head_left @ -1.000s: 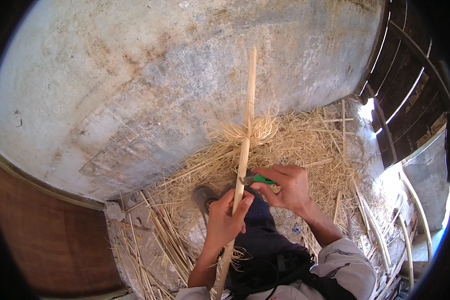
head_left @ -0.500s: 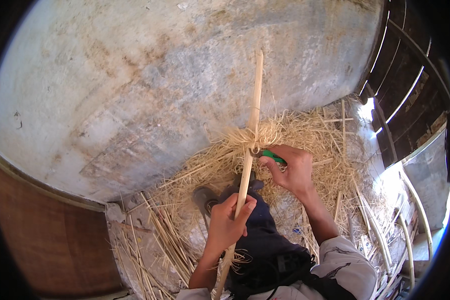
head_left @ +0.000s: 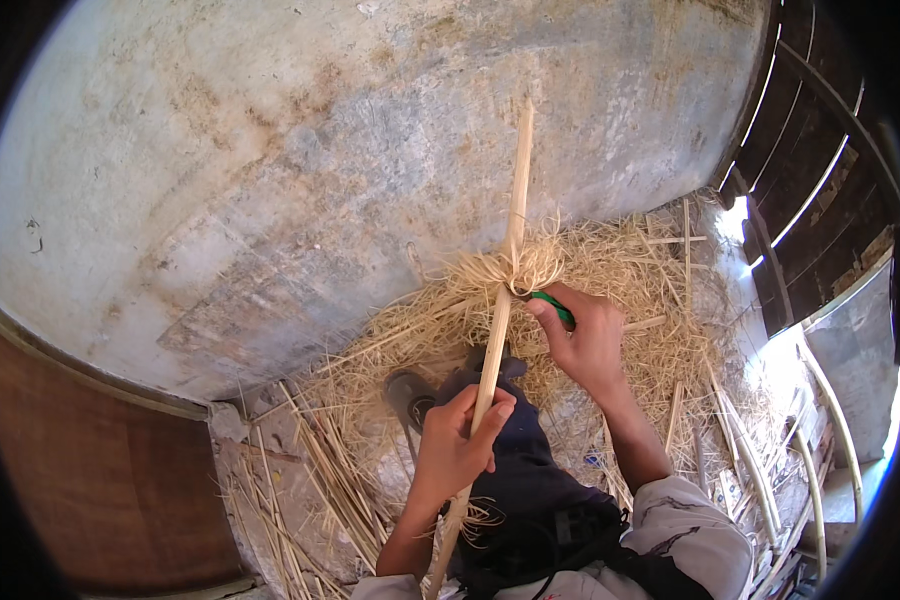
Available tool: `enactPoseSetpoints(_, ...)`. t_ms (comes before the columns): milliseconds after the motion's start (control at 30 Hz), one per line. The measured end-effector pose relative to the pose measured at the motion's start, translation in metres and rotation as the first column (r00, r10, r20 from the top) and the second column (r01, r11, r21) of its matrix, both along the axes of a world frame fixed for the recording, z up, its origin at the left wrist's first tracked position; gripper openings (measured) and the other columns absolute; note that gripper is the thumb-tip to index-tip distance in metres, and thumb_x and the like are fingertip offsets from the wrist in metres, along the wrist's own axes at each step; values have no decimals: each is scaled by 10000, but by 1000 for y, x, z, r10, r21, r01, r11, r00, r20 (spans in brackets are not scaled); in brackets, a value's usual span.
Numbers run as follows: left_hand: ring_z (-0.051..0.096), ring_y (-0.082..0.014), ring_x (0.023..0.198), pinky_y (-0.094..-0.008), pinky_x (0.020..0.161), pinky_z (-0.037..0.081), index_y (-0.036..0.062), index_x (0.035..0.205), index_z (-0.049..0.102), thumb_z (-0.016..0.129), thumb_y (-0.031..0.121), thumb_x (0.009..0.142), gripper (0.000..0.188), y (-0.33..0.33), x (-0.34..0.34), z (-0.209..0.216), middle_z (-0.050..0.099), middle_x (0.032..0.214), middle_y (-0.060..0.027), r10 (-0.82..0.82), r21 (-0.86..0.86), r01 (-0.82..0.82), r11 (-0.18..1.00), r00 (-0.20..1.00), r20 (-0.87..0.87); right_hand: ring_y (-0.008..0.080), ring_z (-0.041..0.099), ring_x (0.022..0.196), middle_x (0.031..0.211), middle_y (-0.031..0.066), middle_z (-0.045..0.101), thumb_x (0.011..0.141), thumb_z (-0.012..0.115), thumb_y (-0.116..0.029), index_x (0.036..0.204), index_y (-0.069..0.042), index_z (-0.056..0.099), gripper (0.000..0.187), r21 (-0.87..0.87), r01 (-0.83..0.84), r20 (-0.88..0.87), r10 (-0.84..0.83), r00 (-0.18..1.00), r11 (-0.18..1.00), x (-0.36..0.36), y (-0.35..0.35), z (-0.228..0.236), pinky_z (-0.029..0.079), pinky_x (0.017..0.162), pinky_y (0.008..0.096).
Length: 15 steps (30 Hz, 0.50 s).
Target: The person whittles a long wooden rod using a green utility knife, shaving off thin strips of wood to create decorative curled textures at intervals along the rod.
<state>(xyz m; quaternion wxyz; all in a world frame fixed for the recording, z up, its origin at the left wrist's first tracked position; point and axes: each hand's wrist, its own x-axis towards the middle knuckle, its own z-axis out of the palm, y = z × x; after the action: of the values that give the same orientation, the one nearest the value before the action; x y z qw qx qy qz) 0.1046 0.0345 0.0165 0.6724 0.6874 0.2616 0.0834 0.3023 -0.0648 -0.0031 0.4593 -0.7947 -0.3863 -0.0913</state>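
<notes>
A long pale bamboo strip slants away from my body, its far end standing up in front of the wall. My left hand is closed around its lower part, over my legs. My right hand pinches a green-handled cutting tool against the strip's right side, about midway along. Thin curled shavings bunch on the strip at that spot and hide the tool's head. A few fine fibres hang off the strip below my left hand.
A heap of straw-like shavings covers the floor ahead and to the right. Loose strips lie at the left; curved poles stand at the right. A stained wall rises in front, with a brown panel at the left.
The strip's far end has shifted slightly to the right. The curls at the tool have moved and spread a little, and the tool's head is now more covered. My left hand has barely moved.
</notes>
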Motion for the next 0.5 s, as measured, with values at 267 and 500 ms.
enactPoseSetpoints(267,505,-24,475,-227,432,441,3,1157,699,627,153,1069,188,0,1,7,551,689,51,-4,-102,6,995,1000,27,78,434,590,638,-36,498,1095,556,-515,1024,-36,800,542,257,-366,-636,441,633,895,33,-7,-11,342,567,278)
enactPoseSetpoints(500,506,-21,478,-227,429,450,-2,1166,700,618,158,1076,202,2,1,1,552,698,52,-32,-117,36,992,999,37,53,318,585,648,-83,359,1100,532,-540,1032,-4,779,594,320,-389,-755,481,445,864,36,-13,-6,258,552,259)
